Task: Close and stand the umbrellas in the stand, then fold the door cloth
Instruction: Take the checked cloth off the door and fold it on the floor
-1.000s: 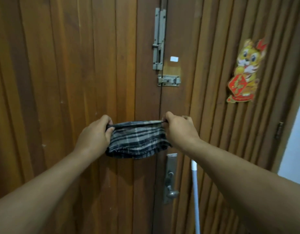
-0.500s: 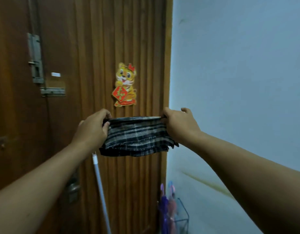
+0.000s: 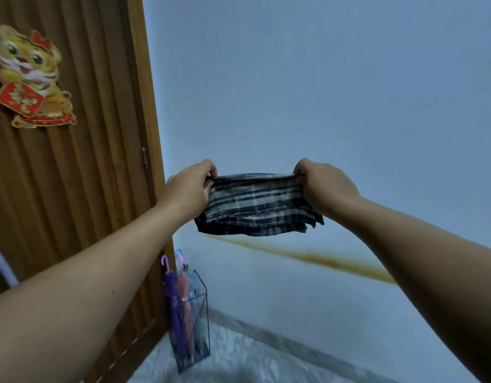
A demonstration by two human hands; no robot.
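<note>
- Cloth (image 3: 256, 204): checked door cloth, already doubled into a short band, hangs in mid-air in front of the pale wall (image 3: 335, 92), well above the floor (image 3: 238, 357). We hold it stretched by its top edge only.
- Left hand (image 3: 187, 189): fingers curled tight, pinching the top left corner. Right hand (image 3: 325, 186): same, fingers curled on the top right corner. Neither hand holds anything else.
- Risk: lower layers hang loose and uneven, with frayed ends at the bottom right. If we slacken the pull, we judge the layers slide apart and the fold goes crooked.
- Risk: one pinch slips and the band swings down from one corner and unfolds.
- Risk: no surface under it, so any next fold is made in the air and the edges may not line up.
- Umbrellas (image 3: 180, 302) look closed and standing in the wire stand (image 3: 202, 322) by the door (image 3: 72, 161), below left. A dropped cloth could land on them.
</note>
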